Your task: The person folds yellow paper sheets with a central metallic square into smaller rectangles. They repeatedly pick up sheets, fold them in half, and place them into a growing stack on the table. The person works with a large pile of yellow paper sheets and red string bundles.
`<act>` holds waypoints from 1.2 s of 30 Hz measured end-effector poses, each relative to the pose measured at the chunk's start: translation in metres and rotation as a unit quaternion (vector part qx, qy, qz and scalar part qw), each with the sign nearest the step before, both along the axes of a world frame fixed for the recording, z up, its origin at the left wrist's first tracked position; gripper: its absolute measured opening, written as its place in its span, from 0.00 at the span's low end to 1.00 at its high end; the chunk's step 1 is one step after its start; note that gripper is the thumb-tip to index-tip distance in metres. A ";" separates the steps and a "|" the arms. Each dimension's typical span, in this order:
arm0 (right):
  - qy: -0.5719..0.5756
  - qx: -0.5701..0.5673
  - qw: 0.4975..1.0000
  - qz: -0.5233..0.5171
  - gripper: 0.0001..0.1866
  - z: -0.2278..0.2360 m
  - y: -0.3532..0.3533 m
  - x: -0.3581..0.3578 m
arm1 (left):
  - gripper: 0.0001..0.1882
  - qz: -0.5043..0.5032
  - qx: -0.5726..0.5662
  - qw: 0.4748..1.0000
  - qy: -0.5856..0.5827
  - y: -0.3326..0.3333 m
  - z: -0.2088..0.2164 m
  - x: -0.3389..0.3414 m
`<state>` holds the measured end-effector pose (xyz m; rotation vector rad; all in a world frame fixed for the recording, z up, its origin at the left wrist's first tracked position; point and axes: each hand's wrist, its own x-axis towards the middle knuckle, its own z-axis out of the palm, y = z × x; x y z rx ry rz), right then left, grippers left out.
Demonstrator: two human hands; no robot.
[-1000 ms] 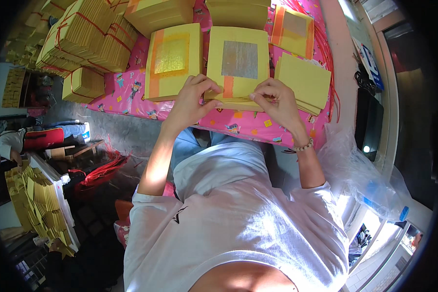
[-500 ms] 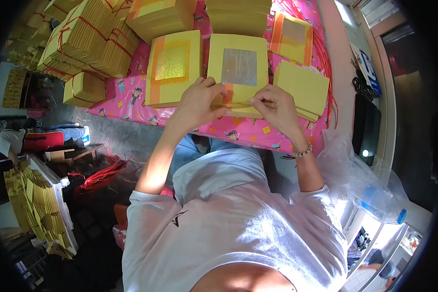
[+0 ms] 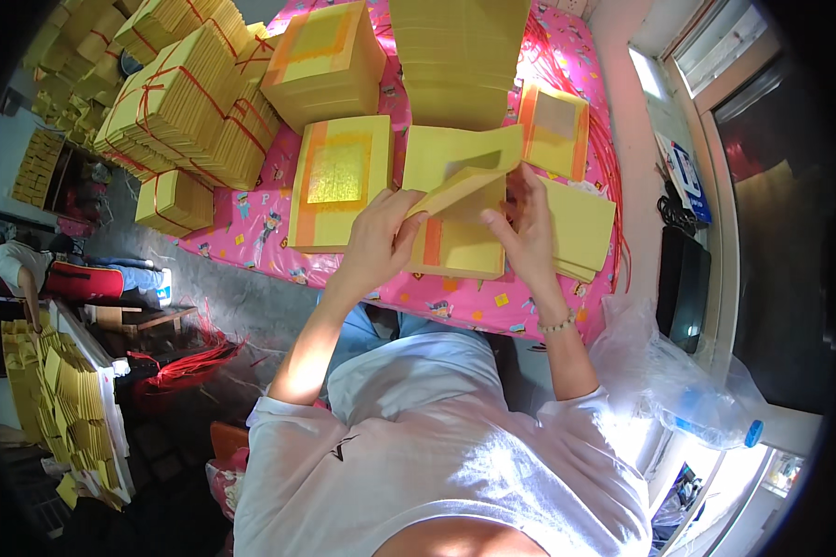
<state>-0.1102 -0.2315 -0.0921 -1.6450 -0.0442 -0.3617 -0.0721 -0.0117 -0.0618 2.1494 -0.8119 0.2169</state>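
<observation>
In front of me a stack of yellow paper sheets (image 3: 464,255) rests at the table's near edge. Several sheets (image 3: 478,176) are lifted and bent up from it, partly showing a silver patch. My left hand (image 3: 378,237) pinches their left corner between thumb and fingers. My right hand (image 3: 529,237) is by their right edge, thumb apart from the fingers; its fingertips are partly behind the paper. Left of the stack stands a yellow paper stack with a gold square (image 3: 336,172) on top. To the right lies a plain yellow stack (image 3: 581,227).
A pink patterned cloth (image 3: 251,246) covers the table. Bundles tied with red string (image 3: 181,102) pile up at the left, and tall yellow stacks (image 3: 455,65) stand behind. Red strings (image 3: 613,176) run along the right side. A clear plastic bag (image 3: 659,371) hangs by the window ledge. Another person (image 3: 28,274) is at far left.
Upper sheets of the middle stack have been lifted and bent up from its near edge. Both hands rose with them, and the right hand's thumb moved apart from its fingers. The view has shifted.
</observation>
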 end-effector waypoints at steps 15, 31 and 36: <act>0.088 0.074 0.986 0.124 0.34 0.016 0.015 -0.010 | 0.33 0.030 -0.187 0.982 0.021 -0.021 -0.022 -0.005; 0.120 0.049 0.990 0.048 0.20 0.035 0.009 0.006 | 0.19 -0.073 -0.339 0.824 0.448 -0.037 0.006 0.014; 0.144 0.104 0.983 0.046 0.23 0.028 0.005 0.011 | 0.18 -0.072 -0.324 0.810 0.484 -0.043 0.009 0.016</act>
